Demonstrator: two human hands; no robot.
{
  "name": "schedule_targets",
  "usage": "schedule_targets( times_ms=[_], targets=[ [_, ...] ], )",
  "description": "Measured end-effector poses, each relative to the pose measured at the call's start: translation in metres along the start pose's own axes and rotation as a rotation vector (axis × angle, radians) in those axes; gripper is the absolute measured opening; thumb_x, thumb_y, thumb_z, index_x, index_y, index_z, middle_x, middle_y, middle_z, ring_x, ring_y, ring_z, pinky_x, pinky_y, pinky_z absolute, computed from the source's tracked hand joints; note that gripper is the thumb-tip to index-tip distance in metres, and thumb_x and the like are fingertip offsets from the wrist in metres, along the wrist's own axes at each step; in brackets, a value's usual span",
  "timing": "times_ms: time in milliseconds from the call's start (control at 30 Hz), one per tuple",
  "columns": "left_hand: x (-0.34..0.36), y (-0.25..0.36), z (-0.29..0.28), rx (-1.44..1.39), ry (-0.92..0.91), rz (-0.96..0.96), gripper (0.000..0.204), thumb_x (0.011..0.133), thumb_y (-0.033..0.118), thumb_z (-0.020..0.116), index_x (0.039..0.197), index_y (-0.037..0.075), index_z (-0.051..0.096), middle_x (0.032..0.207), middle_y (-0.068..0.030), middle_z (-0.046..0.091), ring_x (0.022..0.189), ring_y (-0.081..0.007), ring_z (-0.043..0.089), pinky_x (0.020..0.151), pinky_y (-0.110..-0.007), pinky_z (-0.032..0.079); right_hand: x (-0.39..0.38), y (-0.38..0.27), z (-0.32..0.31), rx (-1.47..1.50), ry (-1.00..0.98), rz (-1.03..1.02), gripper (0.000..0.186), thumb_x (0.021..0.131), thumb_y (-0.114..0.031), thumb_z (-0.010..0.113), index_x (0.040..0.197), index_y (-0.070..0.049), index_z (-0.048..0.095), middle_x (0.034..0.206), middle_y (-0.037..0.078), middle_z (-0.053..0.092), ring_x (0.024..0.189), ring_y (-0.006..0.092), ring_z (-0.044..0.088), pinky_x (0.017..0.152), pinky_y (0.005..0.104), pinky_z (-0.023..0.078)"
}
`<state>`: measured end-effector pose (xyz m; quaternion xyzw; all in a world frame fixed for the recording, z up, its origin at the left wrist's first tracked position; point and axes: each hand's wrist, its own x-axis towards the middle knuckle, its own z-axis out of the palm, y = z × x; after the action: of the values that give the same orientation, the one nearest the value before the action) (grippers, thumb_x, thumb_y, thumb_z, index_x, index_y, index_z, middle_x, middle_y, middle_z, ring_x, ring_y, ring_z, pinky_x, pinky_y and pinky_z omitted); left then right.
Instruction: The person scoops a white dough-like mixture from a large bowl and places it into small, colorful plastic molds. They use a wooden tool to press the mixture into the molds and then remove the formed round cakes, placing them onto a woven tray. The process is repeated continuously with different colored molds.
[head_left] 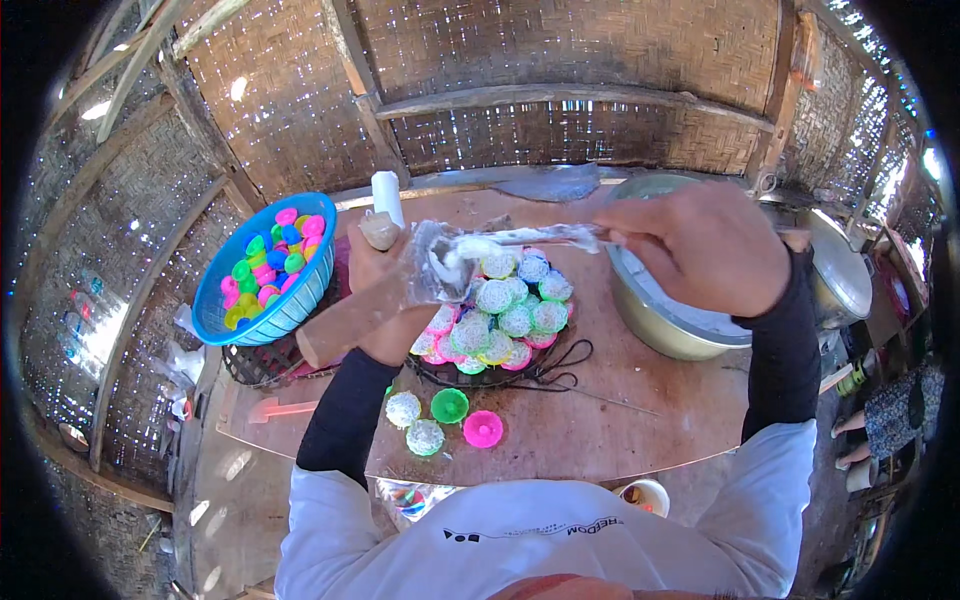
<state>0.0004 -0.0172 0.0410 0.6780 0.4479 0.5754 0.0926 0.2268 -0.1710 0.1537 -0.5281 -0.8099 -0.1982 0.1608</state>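
My left hand (372, 258) grips a pale wooden cylinder (340, 328); a clear, crumpled piece at its upper end (425, 265) is smeared with white paste. My right hand (705, 250) is closed on a thin stick-like tool (550, 236), coated white, reaching to that smeared end. Beneath them, a dark tray (447, 372) holds a pile of colored cups topped with lacy white material (494, 296). In front lie several loose cups: two topped white (424, 437), one green (450, 405), one pink (483, 428).
A blue basket (212, 325) of colored cups sits left, a white cylinder (387, 192) behind, a large metal basin (665, 342) and lidded pot (840, 265) right. A pink tool (282, 408) lies on the wooden table (600, 435). Another person's legs (852, 440) show far right.
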Motion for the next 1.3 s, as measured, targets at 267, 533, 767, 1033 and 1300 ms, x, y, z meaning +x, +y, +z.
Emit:
schedule_targets(
  times_ms=[267,533,767,1033,1300],
  targets=[
    [-0.006,0.011,0.007,0.143,-0.007,0.224,0.027,0.075,0.026,0.068,0.086,0.004,0.059,0.090,-0.0143,0.053,0.081,-0.0351,0.053,0.069,-0.045,0.040,0.006,-0.057,0.065,-0.144,0.029,-0.032,0.032,0.078,-0.012,0.052,0.108,-0.009,0.059,0.069,0.008,0.058,0.052,0.0263,0.058,0.044,0.0388,0.046],
    [0.017,-0.039,-0.017,-0.147,0.146,0.227,0.022,0.077,0.013,0.065,0.096,0.005,0.057,0.081,-0.0069,0.054,0.068,-0.0199,0.053,0.063,-0.035,0.045,-0.087,-0.007,0.055,-0.014,0.085,0.400,0.019,0.085,-0.016,0.051,0.098,-0.011,0.065,0.085,0.012,0.066,0.065,0.0308,0.064,0.054,0.0392,0.050],
    [0.009,-0.050,-0.077,-0.791,-0.134,-0.100,0.025,0.078,0.009,0.059,0.102,0.002,0.057,0.096,-0.0102,0.061,0.087,-0.0232,0.060,0.078,-0.036,0.048,-0.153,0.127,0.182,-0.280,-0.247,0.589,0.029,0.088,-0.026,0.049,0.102,-0.005,0.063,0.088,0.020,0.065,0.079,0.0352,0.063,0.074,0.0447,0.050],
    [-0.016,-0.058,0.000,-2.090,-0.723,0.271,0.047,0.065,0.022,0.074,0.106,0.011,0.054,0.125,-0.0119,0.046,0.105,-0.0254,0.047,0.093,-0.037,0.038,-0.015,-0.119,0.253,2.959,-0.427,0.448,0.087,0.080,-0.069,0.043,0.133,-0.001,0.038,0.121,0.023,0.046,0.103,0.0339,0.047,0.080,0.0470,0.042],
    [-0.054,-0.117,-0.082,-1.009,-0.255,-0.608,0.029,0.078,0.003,0.060,0.107,0.005,0.055,0.102,-0.0058,0.057,0.093,-0.0192,0.057,0.079,-0.030,0.047,-0.028,-0.108,0.185,2.496,-0.080,0.637,0.080,0.083,-0.065,0.045,0.132,-0.002,0.035,0.091,0.010,0.052,0.060,0.0117,0.045,0.045,0.0233,0.041]
  ],
)
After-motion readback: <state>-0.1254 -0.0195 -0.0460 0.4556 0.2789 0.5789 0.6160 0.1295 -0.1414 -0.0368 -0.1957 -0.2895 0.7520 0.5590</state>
